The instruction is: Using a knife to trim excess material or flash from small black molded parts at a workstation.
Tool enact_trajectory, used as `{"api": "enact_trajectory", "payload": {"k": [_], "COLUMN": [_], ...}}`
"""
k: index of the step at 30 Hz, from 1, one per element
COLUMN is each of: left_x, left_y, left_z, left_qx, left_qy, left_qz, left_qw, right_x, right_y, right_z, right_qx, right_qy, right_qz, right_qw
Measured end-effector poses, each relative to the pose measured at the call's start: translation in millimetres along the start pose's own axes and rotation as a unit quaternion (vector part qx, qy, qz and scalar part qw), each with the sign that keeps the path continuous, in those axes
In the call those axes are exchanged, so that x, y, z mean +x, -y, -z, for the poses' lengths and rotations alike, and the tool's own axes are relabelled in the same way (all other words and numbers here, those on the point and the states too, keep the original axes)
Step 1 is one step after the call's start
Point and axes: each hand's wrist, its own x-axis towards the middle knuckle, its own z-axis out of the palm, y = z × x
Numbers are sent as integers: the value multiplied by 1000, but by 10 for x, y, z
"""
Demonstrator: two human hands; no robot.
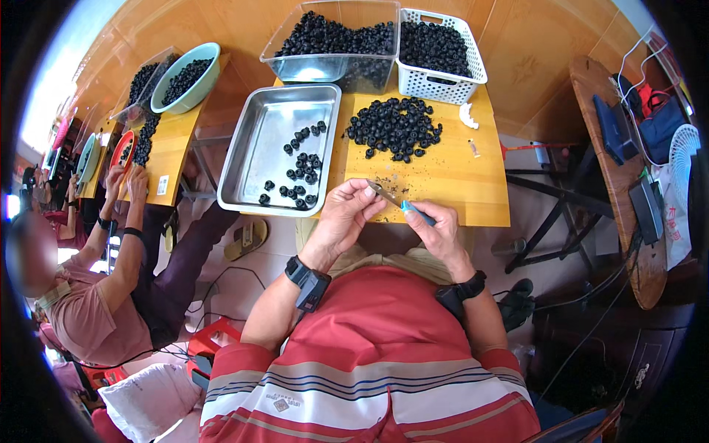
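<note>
Hands behind steel tray, black pile.

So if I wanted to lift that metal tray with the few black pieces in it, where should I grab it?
Probably by the raised rim of the metal tray, at its two long sides, coming from above. The walls flare outward to a lip that fingers can hook under. The black pieces lie loose near its right half, so keep it level.

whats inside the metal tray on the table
The metal tray holds a loose scatter of small black ring-shaped parts, mostly toward its right side; the rest is bare metal. Nothing covers it, though its near right corner sits close to the left hand.
</note>
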Motion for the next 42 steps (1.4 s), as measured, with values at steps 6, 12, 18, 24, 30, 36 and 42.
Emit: {"api": "enact_trajectory", "payload": {"k": [6, 12, 18, 24, 30, 36, 42], "left_x": [-42, -164, -134, -143, -139, -155, -197], "left_y": [-9, -162, -171, -107, -86, -94, -83], "left_z": [19, -230, -141, -86, -62, -111, -47], "left_qx": [35, 71, 68, 67, 68, 54, 47], "left_qy": [-15, 45, 1, -4, 0, 11, 23], "left_qz": [-8, -12, -29, -21, -20, -30, -24], "left_qw": [999, 996, 997, 998, 997, 998, 998], "right_x": [27, 71, 57, 37, 49, 40, 48], "right_y": [17, -25, 52, 63, 64, 53, 130], "right_z": [43, 112, 73, 54, 91, 91, 108], "right_qx": [-22, 21, 36, 31, 1, -1, 1], "right_qy": [9, -49, 12, 32, 43, 34, 50], "right_qz": [21, 9, 26, 39, 58, 70, 66], "right_qw": [999, 999, 999, 998, 997, 997, 997]}}
